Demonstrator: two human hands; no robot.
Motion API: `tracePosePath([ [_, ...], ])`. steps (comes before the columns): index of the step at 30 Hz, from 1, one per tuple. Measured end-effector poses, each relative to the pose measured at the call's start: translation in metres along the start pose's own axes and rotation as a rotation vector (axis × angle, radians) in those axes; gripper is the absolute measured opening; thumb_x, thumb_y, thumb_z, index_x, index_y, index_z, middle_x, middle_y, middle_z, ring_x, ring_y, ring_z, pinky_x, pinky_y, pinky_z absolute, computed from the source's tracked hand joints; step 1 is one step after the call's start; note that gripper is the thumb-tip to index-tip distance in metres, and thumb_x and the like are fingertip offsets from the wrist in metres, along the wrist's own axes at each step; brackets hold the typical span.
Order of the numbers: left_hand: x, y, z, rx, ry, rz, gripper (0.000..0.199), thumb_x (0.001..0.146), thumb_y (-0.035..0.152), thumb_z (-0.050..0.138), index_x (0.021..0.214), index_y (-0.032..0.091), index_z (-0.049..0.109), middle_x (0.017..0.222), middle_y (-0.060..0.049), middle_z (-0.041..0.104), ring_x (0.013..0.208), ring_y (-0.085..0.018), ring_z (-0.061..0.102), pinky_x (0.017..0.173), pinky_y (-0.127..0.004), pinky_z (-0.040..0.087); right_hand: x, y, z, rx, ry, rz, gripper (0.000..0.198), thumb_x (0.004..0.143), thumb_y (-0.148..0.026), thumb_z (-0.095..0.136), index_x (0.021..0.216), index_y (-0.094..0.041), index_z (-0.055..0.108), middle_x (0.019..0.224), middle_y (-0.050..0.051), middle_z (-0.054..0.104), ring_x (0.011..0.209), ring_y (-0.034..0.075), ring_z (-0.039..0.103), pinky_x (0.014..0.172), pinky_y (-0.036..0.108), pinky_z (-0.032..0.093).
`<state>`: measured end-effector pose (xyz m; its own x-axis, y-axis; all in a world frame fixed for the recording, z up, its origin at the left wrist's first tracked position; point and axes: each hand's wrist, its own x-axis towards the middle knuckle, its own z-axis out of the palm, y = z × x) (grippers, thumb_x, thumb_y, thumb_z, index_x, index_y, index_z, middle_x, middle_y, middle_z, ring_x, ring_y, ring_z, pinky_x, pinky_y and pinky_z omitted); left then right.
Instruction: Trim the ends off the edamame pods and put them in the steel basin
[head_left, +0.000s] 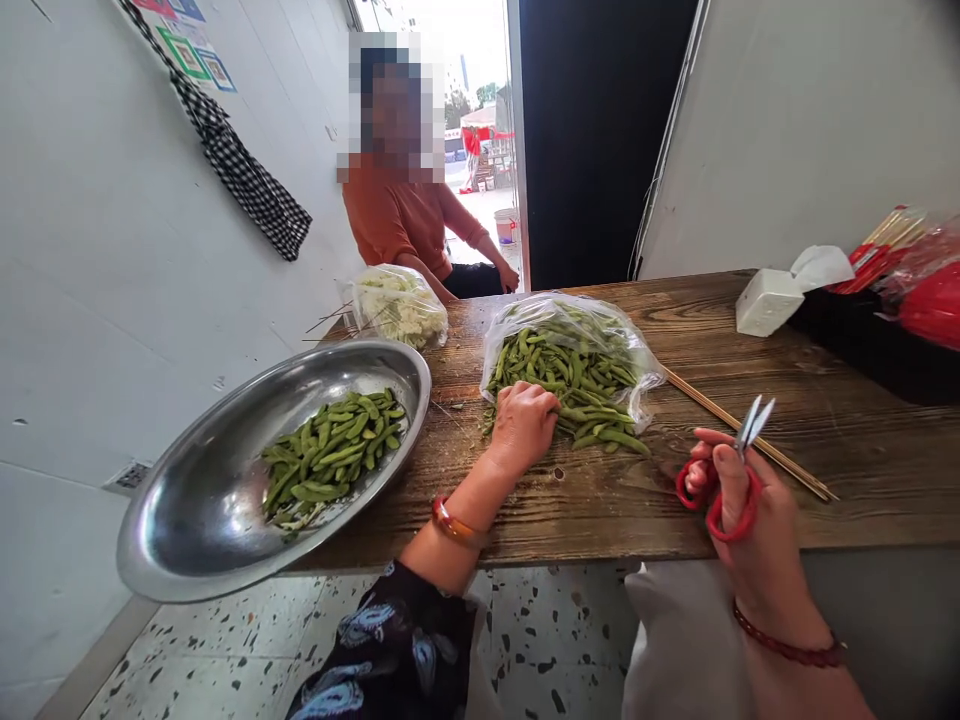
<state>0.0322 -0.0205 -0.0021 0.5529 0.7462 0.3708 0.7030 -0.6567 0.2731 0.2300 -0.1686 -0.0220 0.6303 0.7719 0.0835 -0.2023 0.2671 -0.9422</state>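
Note:
Scissors (748, 425) with red-wrapped handles are held in my right hand (757, 520), thumb and fingers through the loops. Their blades point up and stand slightly apart. My left hand (525, 425) is at the front of a clear plastic bag full of green edamame pods (566, 365). Its fingers are curled closed on pods at the bag's mouth, and the fingertips are mostly hidden. Several pods spill out of the bag (592, 312) onto the wooden table to the right of that hand. On the left, a large steel basin (195, 480) contains a heap of edamame pods (337, 450).
A bag of pale cauliflower-like pieces (401, 305) lies behind the basin, with thin sticks beside it. Long wooden sticks (750, 435) lie right of the pods. A tissue pack (769, 300) and red packets (885, 245) are at the far right. A person (405, 215) sits across the table (600, 510).

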Motion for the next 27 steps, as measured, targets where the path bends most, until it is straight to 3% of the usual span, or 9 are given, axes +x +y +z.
tracePosePath([
  [4,-0.008,-0.001,-0.006,-0.070,0.059,-0.150,0.008,0.079,0.020,0.062,0.082,0.022,0.069,0.090,-0.004,0.069,0.096,-0.023,0.055,0.086,-0.040,0.039,-0.001,-0.001,0.000,0.013,-0.011,-0.012,0.028,0.083,-0.044,0.065,0.098,-0.021,0.067,0.083,0.001,0.055,0.059,0.007,0.049,0.046,0.019,0.043],
  [9,-0.032,-0.002,-0.012,-0.137,0.172,-0.193,0.013,0.082,0.020,0.059,0.075,0.021,0.069,0.100,-0.004,0.068,0.101,-0.022,0.053,0.088,-0.038,0.039,-0.001,0.002,-0.002,0.015,-0.015,-0.032,0.028,0.082,-0.043,0.066,0.099,-0.021,0.067,0.083,0.000,0.055,0.060,0.006,0.051,0.048,0.018,0.045],
  [12,-0.044,-0.003,-0.015,-0.226,0.201,-0.210,0.013,0.081,0.017,0.057,0.073,0.019,0.068,0.090,-0.005,0.067,0.091,-0.019,0.055,0.085,-0.035,0.041,-0.001,0.004,-0.003,0.009,-0.010,-0.032,0.029,0.081,-0.044,0.067,0.099,-0.020,0.067,0.082,0.000,0.055,0.058,0.006,0.050,0.046,0.018,0.044],
  [17,-0.053,-0.002,-0.025,-0.498,0.169,-0.275,0.016,0.080,0.014,0.051,0.070,0.016,0.063,0.070,-0.001,0.057,0.069,-0.013,0.052,0.064,-0.025,0.038,-0.005,0.006,-0.002,-0.020,-0.020,-0.031,0.029,0.081,-0.043,0.067,0.098,-0.020,0.066,0.081,-0.001,0.055,0.056,0.005,0.050,0.047,0.017,0.043],
  [20,-0.057,0.001,-0.029,-0.503,0.153,-0.274,0.016,0.077,0.012,0.049,0.065,0.016,0.058,0.065,0.001,0.053,0.064,-0.012,0.048,0.062,-0.025,0.035,-0.007,0.009,0.003,-0.109,-0.044,-0.028,0.032,0.081,-0.044,0.066,0.103,-0.021,0.065,0.075,-0.002,0.056,0.053,0.006,0.049,0.045,0.018,0.041],
  [23,-0.064,0.006,-0.028,-0.426,0.133,-0.228,0.014,0.074,0.011,0.049,0.064,0.017,0.056,0.066,0.000,0.053,0.065,-0.013,0.047,0.063,-0.025,0.035,-0.007,0.009,0.023,-0.349,-0.190,-0.058,0.037,0.081,-0.045,0.065,0.110,-0.021,0.064,0.070,-0.002,0.059,0.053,0.009,0.051,0.045,0.020,0.042],
  [27,-0.070,0.010,-0.027,-0.381,0.119,-0.152,0.012,0.072,0.010,0.050,0.065,0.017,0.055,0.070,-0.002,0.056,0.069,-0.014,0.049,0.066,-0.026,0.037,-0.006,0.004,0.066,-0.620,-0.505,-0.368,0.030,0.081,-0.039,0.064,0.106,-0.023,0.066,0.098,0.005,0.066,0.075,0.017,0.061,0.069,0.032,0.051],
])
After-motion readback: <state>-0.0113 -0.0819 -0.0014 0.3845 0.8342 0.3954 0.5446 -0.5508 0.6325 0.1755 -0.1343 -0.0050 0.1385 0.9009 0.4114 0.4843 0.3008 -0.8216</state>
